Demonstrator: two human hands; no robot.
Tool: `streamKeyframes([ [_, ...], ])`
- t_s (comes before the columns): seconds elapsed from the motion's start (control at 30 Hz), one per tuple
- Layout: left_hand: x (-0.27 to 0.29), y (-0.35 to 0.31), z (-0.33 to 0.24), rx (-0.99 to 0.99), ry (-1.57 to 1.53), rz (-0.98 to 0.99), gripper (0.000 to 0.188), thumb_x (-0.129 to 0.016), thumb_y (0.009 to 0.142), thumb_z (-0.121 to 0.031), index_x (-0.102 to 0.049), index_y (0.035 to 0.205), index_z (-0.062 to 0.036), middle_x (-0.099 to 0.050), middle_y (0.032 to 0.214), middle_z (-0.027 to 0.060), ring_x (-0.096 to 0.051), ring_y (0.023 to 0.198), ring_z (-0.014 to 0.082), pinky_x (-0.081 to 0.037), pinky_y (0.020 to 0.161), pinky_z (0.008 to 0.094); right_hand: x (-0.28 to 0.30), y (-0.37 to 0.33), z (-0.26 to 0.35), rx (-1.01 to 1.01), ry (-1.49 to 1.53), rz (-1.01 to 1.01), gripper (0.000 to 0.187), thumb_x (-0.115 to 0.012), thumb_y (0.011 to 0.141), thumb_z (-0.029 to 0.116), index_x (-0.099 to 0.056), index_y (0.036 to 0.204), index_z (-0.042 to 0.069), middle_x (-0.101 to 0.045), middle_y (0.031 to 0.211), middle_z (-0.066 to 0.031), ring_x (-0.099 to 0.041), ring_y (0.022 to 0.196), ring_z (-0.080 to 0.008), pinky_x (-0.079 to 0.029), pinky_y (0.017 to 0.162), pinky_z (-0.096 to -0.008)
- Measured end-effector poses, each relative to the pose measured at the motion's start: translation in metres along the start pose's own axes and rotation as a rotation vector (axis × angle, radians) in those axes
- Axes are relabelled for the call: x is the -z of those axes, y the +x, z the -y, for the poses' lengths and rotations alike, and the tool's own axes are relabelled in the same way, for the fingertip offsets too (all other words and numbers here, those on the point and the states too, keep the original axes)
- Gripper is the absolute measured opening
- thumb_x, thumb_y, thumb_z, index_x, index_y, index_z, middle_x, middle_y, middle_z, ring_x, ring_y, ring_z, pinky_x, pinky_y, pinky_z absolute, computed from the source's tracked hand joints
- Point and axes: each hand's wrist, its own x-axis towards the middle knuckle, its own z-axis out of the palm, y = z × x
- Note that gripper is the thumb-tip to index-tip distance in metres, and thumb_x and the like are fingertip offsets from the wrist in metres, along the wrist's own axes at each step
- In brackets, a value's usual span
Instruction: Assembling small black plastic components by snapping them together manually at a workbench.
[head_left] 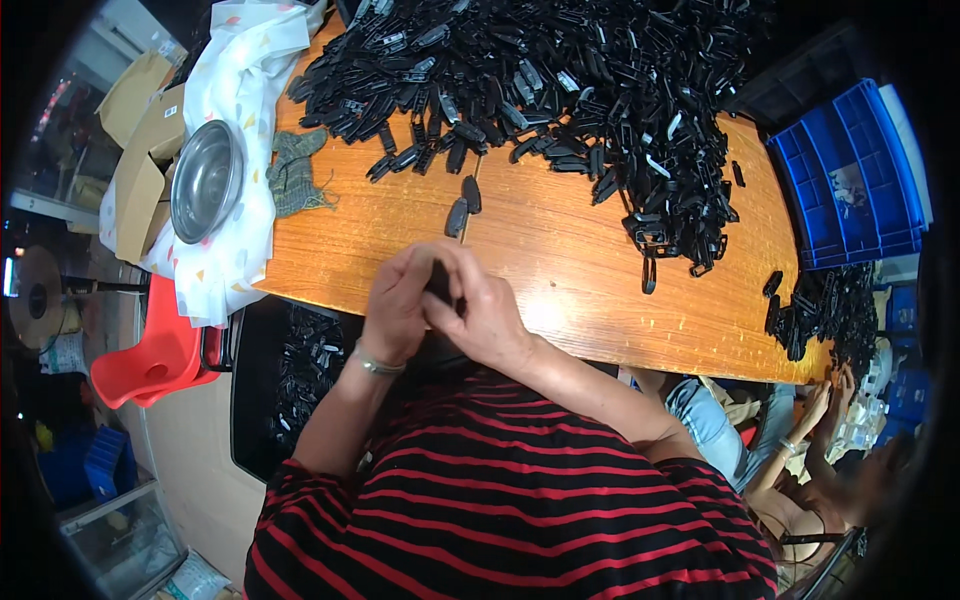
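Observation:
My left hand (395,305) and my right hand (488,318) meet at the table's near edge, fingers curled and thumbs drawn in. Between them shows something dark; shade and my fingers hide its shape. Just beyond my fingertips, two elongated black plastic parts, the nearer one (457,217) and the farther one (472,194), lie side by side on the wooden table (570,290). A large heap of similar black plastic parts (560,90) spreads across the far side, reaching down toward the right.
At left are a metal bowl (207,182) on plastic sheeting, a grey-green knitted glove (295,172) and a red chair (150,365). A black bin (246,420) of parts stands below the table edge. Blue crates (850,180) and a co-worker's hands (818,405) are at right.

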Motion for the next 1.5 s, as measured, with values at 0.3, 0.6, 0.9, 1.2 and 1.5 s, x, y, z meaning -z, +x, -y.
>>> streamKeyframes([
  [0.3, 0.097, -0.055, -0.085, 0.105, 1.548, 0.062, 0.017, -0.070, 0.083, -0.019, -0.070, 0.090, -0.0027, -0.066, 0.074, 0.0106, -0.062, 0.074, 0.0301, -0.048, 0.070, 0.0369, 0.099, 0.026, -0.059, 0.280, -0.533, -0.137, 0.022, -0.074, 0.077, 0.015, -0.071, 0.097, 0.006, -0.066, 0.088, -0.0135, -0.066, 0.078, -0.0296, -0.054, 0.070, -0.0396],
  [0.6, 0.033, 0.044, -0.020, -0.590, 1.416, 0.115, 0.022, -0.064, 0.080, -0.003, -0.068, 0.101, -0.0070, -0.063, 0.086, 0.0093, -0.062, 0.083, 0.0278, -0.050, 0.071, 0.0358, 0.159, 0.048, -0.091, 0.172, -1.127, -0.187, 0.024, -0.058, 0.079, 0.002, -0.064, 0.102, 0.004, -0.055, 0.101, -0.0117, -0.057, 0.095, -0.0298, -0.053, 0.080, -0.0376],
  [0.9, 0.028, 0.080, -0.016, -0.728, 1.603, 0.400, 0.009, -0.059, 0.080, -0.008, -0.063, 0.089, -0.0069, -0.053, 0.083, 0.0062, -0.057, 0.083, 0.0248, -0.050, 0.067, 0.0343, 0.120, 0.047, -0.069, 0.331, -0.951, 0.073, 0.025, -0.065, 0.080, 0.009, -0.066, 0.105, 0.008, -0.061, 0.093, -0.0104, -0.066, 0.077, -0.0296, -0.055, 0.063, -0.0393],
  [1.2, 0.032, 0.067, -0.005, -0.012, 0.849, 0.129, 0.020, -0.065, 0.090, -0.011, -0.061, 0.107, -0.0023, -0.067, 0.090, 0.0031, -0.063, 0.081, 0.0130, -0.050, 0.071, 0.0258, 0.096, 0.044, -0.063, 0.348, -0.596, -0.016, 0.024, -0.070, 0.084, 0.016, -0.066, 0.104, 0.005, -0.059, 0.093, -0.0116, -0.065, 0.081, -0.0319, -0.054, 0.067, -0.0408],
  [1.5, 0.005, 0.048, 0.020, 0.219, -0.105, -0.017, 0.023, -0.055, 0.099, -0.016, -0.057, 0.115, 0.0017, -0.067, 0.103, 0.0079, -0.065, 0.084, 0.0129, -0.052, 0.078, 0.0233, 0.067, 0.039, -0.057, 0.203, -0.340, -0.153, 0.020, -0.069, 0.086, 0.008, -0.061, 0.102, 0.000, -0.063, 0.089, -0.0103, -0.065, 0.073, -0.0197, -0.051, 0.062, -0.0305],
])
